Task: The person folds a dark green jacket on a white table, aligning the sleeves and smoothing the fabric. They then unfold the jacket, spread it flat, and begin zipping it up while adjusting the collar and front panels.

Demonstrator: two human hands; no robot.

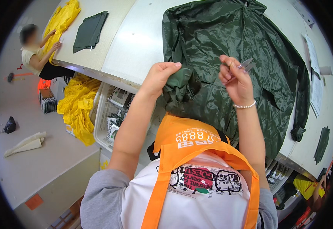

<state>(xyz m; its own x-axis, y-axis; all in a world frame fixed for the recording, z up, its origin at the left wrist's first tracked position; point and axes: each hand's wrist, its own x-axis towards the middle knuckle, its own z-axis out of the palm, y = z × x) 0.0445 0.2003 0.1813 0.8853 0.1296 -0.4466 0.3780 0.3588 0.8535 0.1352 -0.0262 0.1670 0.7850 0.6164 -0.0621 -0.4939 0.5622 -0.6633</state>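
A dark green, shiny raincoat (pixel 227 42) lies spread over the white table in front of me. My left hand (pixel 159 78) is closed on a bunched part of it, which looks like a sleeve end (pixel 181 82), near the table's front edge. Above the coat's middle, my right hand (pixel 238 82) has its fingers curled around small metal thread snips (pixel 246 64). Their pointed blades stick out past the fingers to the upper right. The handle is mostly hidden in the palm. A light beaded bracelet circles my right wrist.
Folded dark green fabric (pixel 90 32) rests on the table at the far left, beyond which another person handles a yellow garment (pixel 65 17). Below the table edge are piled yellow garments (pixel 78 103) and a white basket (pixel 97 128) of packages. Paper sheets (pixel 316 91) and a green piece (pixel 322 143) lie right.
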